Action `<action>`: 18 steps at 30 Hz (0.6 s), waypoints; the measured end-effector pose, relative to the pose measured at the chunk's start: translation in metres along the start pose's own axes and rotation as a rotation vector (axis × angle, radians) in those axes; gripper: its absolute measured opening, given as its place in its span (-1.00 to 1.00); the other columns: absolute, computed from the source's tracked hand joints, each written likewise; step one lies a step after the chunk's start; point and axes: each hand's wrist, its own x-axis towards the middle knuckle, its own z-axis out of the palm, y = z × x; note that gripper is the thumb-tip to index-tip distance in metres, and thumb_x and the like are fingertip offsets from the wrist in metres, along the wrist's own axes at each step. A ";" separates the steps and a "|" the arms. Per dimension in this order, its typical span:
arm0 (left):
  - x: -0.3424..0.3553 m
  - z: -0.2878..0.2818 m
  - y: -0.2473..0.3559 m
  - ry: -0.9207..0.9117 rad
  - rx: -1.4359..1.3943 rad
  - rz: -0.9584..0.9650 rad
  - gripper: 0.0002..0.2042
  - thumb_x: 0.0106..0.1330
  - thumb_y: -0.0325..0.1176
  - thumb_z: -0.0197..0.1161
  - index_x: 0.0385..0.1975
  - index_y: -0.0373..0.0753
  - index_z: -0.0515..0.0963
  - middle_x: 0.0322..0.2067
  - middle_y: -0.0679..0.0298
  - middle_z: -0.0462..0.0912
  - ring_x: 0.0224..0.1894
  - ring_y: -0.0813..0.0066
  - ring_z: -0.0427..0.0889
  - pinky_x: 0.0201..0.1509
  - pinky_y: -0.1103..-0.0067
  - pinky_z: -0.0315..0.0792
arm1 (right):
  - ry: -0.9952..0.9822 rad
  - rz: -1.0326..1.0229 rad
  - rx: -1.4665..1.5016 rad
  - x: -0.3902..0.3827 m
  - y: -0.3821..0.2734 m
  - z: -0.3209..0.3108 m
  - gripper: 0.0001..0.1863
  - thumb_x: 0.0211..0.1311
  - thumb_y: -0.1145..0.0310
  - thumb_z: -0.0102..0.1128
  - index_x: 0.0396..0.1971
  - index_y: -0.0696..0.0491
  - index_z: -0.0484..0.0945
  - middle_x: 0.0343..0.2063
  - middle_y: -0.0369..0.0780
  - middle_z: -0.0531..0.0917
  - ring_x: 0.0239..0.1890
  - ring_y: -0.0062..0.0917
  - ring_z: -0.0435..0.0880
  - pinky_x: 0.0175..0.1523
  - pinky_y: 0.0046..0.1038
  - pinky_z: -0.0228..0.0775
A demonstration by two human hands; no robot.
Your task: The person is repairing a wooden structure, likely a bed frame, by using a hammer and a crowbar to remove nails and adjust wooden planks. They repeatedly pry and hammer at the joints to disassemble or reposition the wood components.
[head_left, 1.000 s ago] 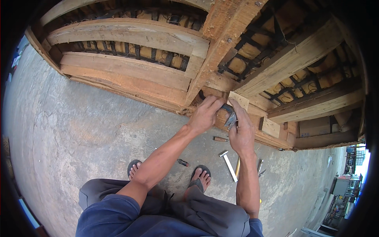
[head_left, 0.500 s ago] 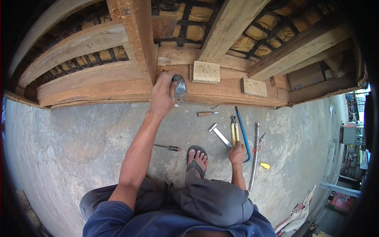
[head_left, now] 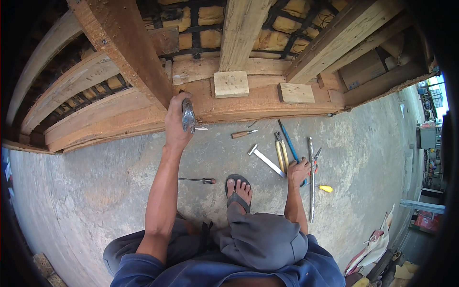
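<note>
My left hand [head_left: 177, 122] is closed around a dark, scuffed metal tool [head_left: 188, 117], held upright against the lower rail of a wooden frame [head_left: 143, 103]; its working end is hidden. Down on the floor, my right hand [head_left: 299, 171] has its fingers curled over a blue pry bar [head_left: 289, 137], near the hooked end. Left of that hand lie a hammer [head_left: 268, 161] with a pale handle and pincers with yellow handles [head_left: 282, 152]. To its right are a long silver rod [head_left: 311, 191], red-handled scissors [head_left: 316, 158] and a yellow-handled screwdriver [head_left: 326, 188].
A wood-handled tool [head_left: 244, 134] lies close to the frame. Another screwdriver [head_left: 205, 181] is beside my sandalled foot [head_left: 238, 191]. Wooden blocks [head_left: 231, 84] jut from the rail, with black webbing and yellow foam behind. Scraps [head_left: 373, 244] are piled at the lower right.
My right hand has moved right, from the end of the hammer handle to the blue pry bar. The view has shifted a little; my left hand still holds the dark tool at the frame.
</note>
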 end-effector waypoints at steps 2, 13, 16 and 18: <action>0.003 -0.004 0.005 -0.005 -0.047 0.019 -0.53 0.13 -0.77 0.12 0.07 -0.25 0.43 -0.08 0.03 0.58 -0.04 0.05 0.63 0.02 0.38 0.51 | 0.133 0.046 -0.066 0.002 0.017 -0.001 -0.57 0.21 0.34 0.20 0.08 0.10 0.48 -0.01 0.01 0.52 0.10 -0.03 0.48 0.14 0.00 0.34; 0.002 -0.001 -0.002 0.013 0.089 0.094 -0.58 0.24 -0.76 0.09 0.07 -0.24 0.43 -0.12 0.05 0.63 -0.11 0.10 0.69 -0.01 0.43 0.52 | -0.056 -0.305 0.102 -0.025 0.034 -0.024 -0.57 0.26 0.17 0.30 0.05 0.07 0.56 -0.03 -0.03 0.55 0.06 -0.09 0.49 0.13 -0.04 0.32; 0.005 -0.003 -0.002 0.012 0.093 0.103 -0.58 0.23 -0.77 0.09 0.07 -0.24 0.43 -0.13 0.05 0.63 -0.12 0.09 0.69 -0.02 0.43 0.52 | -0.199 -0.291 0.104 -0.027 0.000 -0.021 -0.50 0.26 0.07 0.31 0.09 0.05 0.55 -0.02 -0.04 0.53 0.08 -0.10 0.47 0.15 -0.02 0.29; 0.003 -0.002 0.001 -0.006 0.068 0.084 -0.57 0.21 -0.77 0.10 0.08 -0.24 0.43 -0.13 0.05 0.63 -0.12 0.09 0.68 -0.02 0.43 0.52 | -0.204 -0.305 0.142 -0.022 -0.009 -0.012 -0.45 0.22 0.05 0.36 0.12 0.05 0.52 -0.02 -0.05 0.52 0.09 -0.10 0.46 0.16 -0.02 0.29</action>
